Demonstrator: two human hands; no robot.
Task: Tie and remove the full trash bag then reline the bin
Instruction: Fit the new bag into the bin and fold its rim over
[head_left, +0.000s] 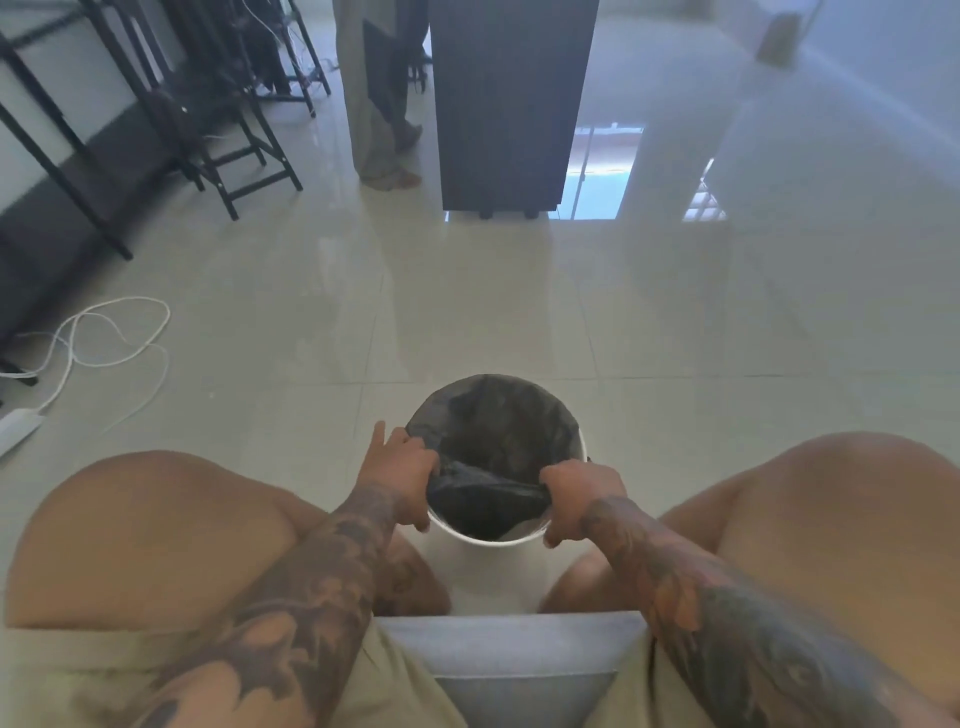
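A round white bin (485, 564) stands on the tiled floor between my knees, seen from above. A black trash bag (493, 431) lines its inside, its far edge folded over the rim. My left hand (400, 470) grips the bag's near edge at the left of the rim, forefinger pointing away. My right hand (576, 499) grips the same edge at the right. The stretch of bag between my hands is bunched and pulled taut over the near rim. What lies at the bag's bottom is too dark to tell.
I sit on a grey seat (511, 654). A dark cabinet (506, 104) stands ahead, a person's legs (382, 104) left of it. Black frame stands (156, 114) line the far left, with a white cable (98, 343) and power strip (15, 428) on the floor.
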